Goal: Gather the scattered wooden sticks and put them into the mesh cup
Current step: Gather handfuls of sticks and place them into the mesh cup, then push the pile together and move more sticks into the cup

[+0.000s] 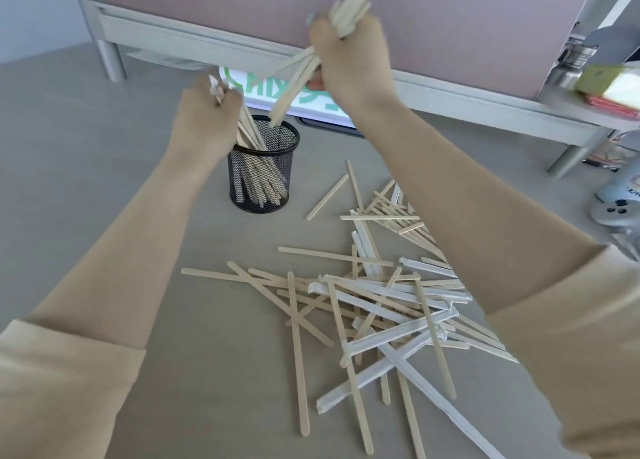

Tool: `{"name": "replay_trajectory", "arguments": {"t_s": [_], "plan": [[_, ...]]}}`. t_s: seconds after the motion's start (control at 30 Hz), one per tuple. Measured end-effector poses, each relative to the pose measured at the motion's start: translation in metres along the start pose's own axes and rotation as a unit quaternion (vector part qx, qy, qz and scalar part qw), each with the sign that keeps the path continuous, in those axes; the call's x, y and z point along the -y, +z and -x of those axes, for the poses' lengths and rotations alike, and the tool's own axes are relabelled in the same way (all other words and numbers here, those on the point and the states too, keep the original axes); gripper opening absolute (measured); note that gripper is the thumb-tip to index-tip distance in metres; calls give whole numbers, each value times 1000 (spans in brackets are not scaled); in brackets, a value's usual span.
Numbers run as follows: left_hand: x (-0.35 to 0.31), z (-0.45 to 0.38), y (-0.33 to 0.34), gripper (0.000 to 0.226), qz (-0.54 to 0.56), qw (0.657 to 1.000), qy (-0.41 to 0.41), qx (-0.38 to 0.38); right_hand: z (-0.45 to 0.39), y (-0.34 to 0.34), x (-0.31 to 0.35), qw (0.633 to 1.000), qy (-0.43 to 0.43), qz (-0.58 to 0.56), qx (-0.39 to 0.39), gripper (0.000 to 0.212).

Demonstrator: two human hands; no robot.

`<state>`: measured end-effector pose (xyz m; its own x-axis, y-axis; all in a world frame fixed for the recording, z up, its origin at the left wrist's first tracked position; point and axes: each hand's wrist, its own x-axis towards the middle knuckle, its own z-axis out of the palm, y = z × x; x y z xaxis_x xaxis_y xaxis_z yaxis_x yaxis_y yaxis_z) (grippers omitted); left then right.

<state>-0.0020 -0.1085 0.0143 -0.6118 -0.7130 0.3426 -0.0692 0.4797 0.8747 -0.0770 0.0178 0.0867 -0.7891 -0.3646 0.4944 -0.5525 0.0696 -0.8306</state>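
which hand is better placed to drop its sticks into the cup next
Right hand: its bundle of sticks already points down over the mesh cup rim. The left hand steadies sticks inside.

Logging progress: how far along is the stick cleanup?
Roughly midway. Done: the mesh cup already holds a batch of sticks. In hand: the right hand lowers a bundle toward the rim; the left hand grips the sticks in the cup. Left: a big pile on the table.
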Motion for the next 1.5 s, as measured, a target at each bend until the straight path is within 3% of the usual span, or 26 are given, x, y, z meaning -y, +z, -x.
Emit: {"name": "replay_trajectory", "arguments": {"t_s": [0.07, 0.17, 0.23, 0.43, 0.53, 0.67, 0.77, 0.83, 0.9, 1.0, 1.13, 1.2, 1.3, 1.43, 1.5], "plan": [[2, 3, 3, 7, 28, 999, 9, 17, -7, 18, -8, 991, 0, 114, 74, 34], [2, 5, 5, 24, 52, 998, 21, 13, -8, 33, -23, 930, 19, 308, 198, 32], [0, 5, 5, 39, 78, 997, 20, 7, -6, 38, -32, 912, 44, 340, 223, 33], [1, 6, 8, 53, 83, 995, 53, 18, 9, 40, -34, 922, 54, 296, 244, 23], [0, 5, 0, 60, 51, 992, 107, -33, 15, 24, -25, 944, 105, 204, 237, 48], [-22, 14, -11, 54, 13, 975, 173, -137, 51, -15, -27, 972, 98, 115, 178, 39], [-44, 34, -5, 42, -37, 951, 264, -158, 100, -43, -37, 961, 85, 148, 217, 42], [-55, 53, 9, 31, -48, 928, 359, -83, 132, -61, -40, 929, 66, 221, 288, 51], [-62, 73, 27, 26, -63, 911, 405, 47, 159, -77, -39, 880, 57, 287, 373, 66], [-63, 96, 50, 25, -136, 878, 384, 250, 186, -100, -35, 828, 43, 329, 452, 88], [-42, 118, 43, 71, -178, 819, 282, 467, 208, -126, -35, 809, 30, 352, 470, 102], [-26, 127, 30, 91, -211, 787, 277, 509, 216, -130, -43, 794, 17, 386, 470, 104], [-2, 139, 14, 97, -298, 733, 314, 525, 213, -134, -63, 803, 29, 395, 446, 102], [21, 154, 2, 112, -336, 716, 362, 493, 200, -148, -81, 826, 60, 387, 405, 96], [24, 157, 6, 107, -341, 721, 366, 480, 196, -153, -87, 837, 66, 377, 390, 91]]}}
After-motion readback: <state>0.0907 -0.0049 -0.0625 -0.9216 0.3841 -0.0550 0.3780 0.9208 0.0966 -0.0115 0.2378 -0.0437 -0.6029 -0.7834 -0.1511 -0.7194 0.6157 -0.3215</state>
